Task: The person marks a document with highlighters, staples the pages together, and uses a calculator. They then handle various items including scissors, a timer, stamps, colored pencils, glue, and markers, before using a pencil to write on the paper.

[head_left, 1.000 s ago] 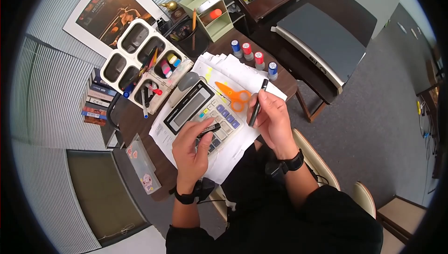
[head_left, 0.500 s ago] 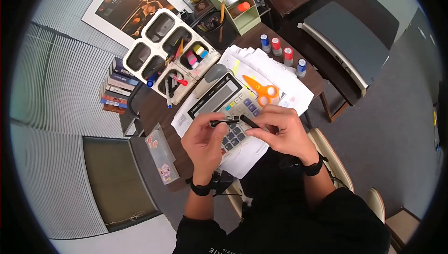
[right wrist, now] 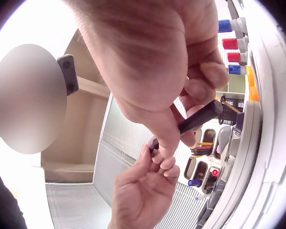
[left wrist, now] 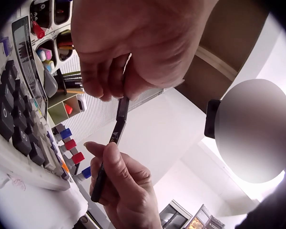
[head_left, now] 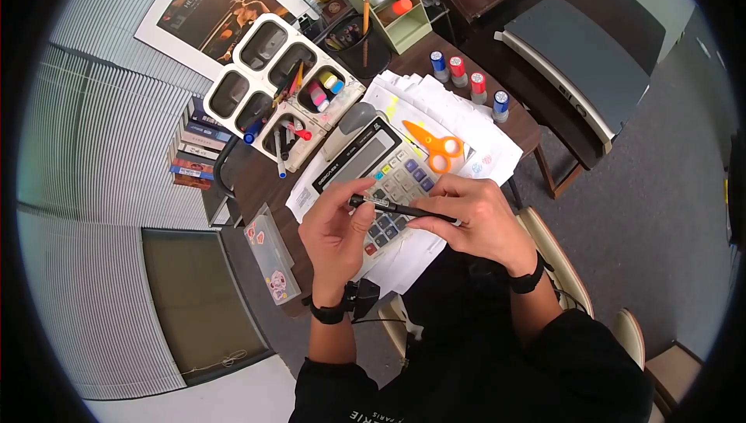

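Between thumb and fingers, my left hand (head_left: 334,230) pinches a black pen cap (head_left: 374,203) with small light lettering. My right hand (head_left: 488,219) grips a black pen (head_left: 423,212), its blunt rear end (right wrist: 212,111) poking out past the fingers in the right wrist view. Cap and pen meet end to end, with a slight bend at the joint in the left wrist view. Both are held over the keys of a large calculator (head_left: 400,182). Beyond the right hand, orange-handled scissors (head_left: 441,151) lie on white papers (head_left: 488,160).
A white organizer (head_left: 311,121) with pens and highlighters stands at the back left. Behind it are a mesh pen cup (head_left: 377,58) and a green box (head_left: 416,34). Several red- and blue-capped bottles (head_left: 478,85) line the desk's right side. A clear stickered case (head_left: 268,256) sits at the left edge.
My right hand has moved left with the pen and turned it, bringing it to the cap in the left hand. Half a second ago they met at an angle; now they lie nearly in line.
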`<act>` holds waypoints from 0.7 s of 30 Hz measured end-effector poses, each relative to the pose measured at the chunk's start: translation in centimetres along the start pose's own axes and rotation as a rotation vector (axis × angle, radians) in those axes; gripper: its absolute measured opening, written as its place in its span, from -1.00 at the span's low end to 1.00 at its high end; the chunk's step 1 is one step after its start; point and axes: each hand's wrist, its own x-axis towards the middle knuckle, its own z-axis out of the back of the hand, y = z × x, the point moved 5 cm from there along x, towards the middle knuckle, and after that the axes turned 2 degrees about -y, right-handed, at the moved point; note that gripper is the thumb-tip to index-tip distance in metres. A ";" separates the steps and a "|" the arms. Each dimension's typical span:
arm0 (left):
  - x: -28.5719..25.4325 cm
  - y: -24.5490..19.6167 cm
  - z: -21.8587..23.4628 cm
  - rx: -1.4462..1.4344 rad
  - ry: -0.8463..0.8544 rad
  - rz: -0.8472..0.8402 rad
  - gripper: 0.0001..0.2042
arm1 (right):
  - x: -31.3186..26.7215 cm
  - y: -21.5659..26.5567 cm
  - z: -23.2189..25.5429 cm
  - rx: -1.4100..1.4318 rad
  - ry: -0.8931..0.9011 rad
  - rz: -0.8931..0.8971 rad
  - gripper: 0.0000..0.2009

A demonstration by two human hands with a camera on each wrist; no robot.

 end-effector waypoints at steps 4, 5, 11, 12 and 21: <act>-0.2 -0.1 -0.1 -0.004 -0.024 -0.017 -0.77 | 0.0 -0.3 0.2 0.048 -0.054 0.011 -0.80; -0.3 -0.1 -0.2 -0.063 -0.056 -0.022 -0.78 | 0.0 -0.4 0.4 0.101 -0.098 0.026 -0.81; -1.7 1.3 -1.1 -0.176 -0.074 0.087 -0.78 | -0.7 -4.7 1.5 1.106 -0.478 -0.332 -0.84; -1.8 1.5 -1.1 -0.170 -0.070 0.108 -0.76 | -0.7 -4.6 1.5 1.103 -0.478 -0.333 -0.84; -1.5 0.9 -1.9 -0.191 0.022 -0.001 -0.76 | -0.5 -3.8 -0.6 1.148 -0.361 -0.323 -0.85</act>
